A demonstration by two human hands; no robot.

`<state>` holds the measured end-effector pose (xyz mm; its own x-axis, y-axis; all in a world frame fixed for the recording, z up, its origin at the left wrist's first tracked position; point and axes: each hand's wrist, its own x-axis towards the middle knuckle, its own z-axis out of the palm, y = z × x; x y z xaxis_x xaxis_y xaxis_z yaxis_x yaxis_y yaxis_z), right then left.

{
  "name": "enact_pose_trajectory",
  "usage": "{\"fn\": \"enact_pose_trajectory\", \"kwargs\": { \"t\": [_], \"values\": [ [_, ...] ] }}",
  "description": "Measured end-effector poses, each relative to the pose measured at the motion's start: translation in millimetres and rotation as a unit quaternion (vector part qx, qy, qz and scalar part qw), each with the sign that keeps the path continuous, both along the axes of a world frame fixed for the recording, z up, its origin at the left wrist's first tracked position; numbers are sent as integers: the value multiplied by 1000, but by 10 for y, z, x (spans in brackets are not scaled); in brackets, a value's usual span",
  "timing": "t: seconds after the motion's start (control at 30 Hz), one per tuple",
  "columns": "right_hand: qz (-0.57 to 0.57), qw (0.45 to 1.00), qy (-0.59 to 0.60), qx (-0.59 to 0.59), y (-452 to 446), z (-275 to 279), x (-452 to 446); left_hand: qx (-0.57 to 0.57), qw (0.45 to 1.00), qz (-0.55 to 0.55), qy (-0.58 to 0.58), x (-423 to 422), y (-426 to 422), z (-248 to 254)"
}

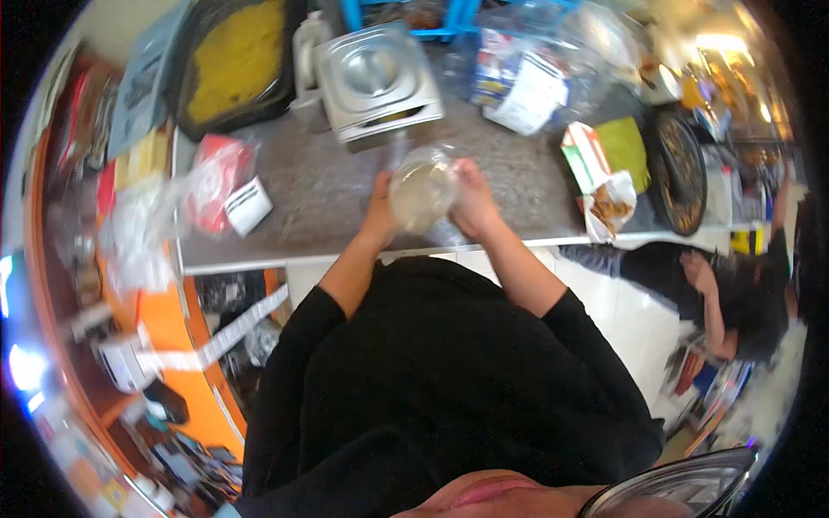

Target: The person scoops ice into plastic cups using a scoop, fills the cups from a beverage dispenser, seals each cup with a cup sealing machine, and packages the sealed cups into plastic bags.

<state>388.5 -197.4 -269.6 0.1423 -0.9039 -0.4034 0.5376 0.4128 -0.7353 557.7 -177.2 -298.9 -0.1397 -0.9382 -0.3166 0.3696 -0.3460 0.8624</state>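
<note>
Over the front edge of the dark counter [319, 198], a round, see-through plastic container [423, 192] with pale contents is held between both hands. Motion blur hides its exact kind and what is inside. My left hand [378, 211] grips its left side, fingers partly hidden behind it. On the opposite side my right hand [473, 200] has its fingers closed around the edge. Just beyond the hands stands a steel food pan with a lid [377, 79].
At the back left is a black tray of yellow food [235, 60]. A red packet [218, 177] lies left, plastic-wrapped packets [522, 82] back right. An opened snack carton [610, 205] sits near a round black tray [676, 173]. Another person [734, 289] is at the right.
</note>
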Motion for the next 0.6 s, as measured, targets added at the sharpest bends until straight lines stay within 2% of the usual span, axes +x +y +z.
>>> {"fn": "enact_pose_trajectory", "kwargs": {
  "t": [0.03,0.1,0.17,0.23,0.3,0.37,0.43,0.5,0.57,0.6],
  "values": [
    [-11,1000,-1,-1,20,-6,30,75,991,5,113,105,-13,-77],
    [-30,997,-51,-59,69,49,69,120,983,18,140,379,-29,-508],
    [-9,995,-72,-66,99,289,91,43,997,39,56,361,-39,-503],
    [-1,986,-87,-139,85,377,167,-34,996,68,46,254,-68,286],
    [22,975,-107,-191,42,603,219,-41,990,95,91,273,-104,521],
    [52,964,-136,-223,10,905,196,-32,980,65,185,263,-127,875],
    [112,943,-107,-295,-43,1111,165,-12,944,-2,330,249,-108,1539],
    [174,915,-73,-356,-84,1385,129,-61,982,122,131,738,-35,1163],
    [234,884,-34,-405,-87,1649,71,-185,970,147,50,856,3,1148],
    [249,843,-23,-476,-87,1662,83,-283,950,109,71,745,22,1348]
  ]
}}
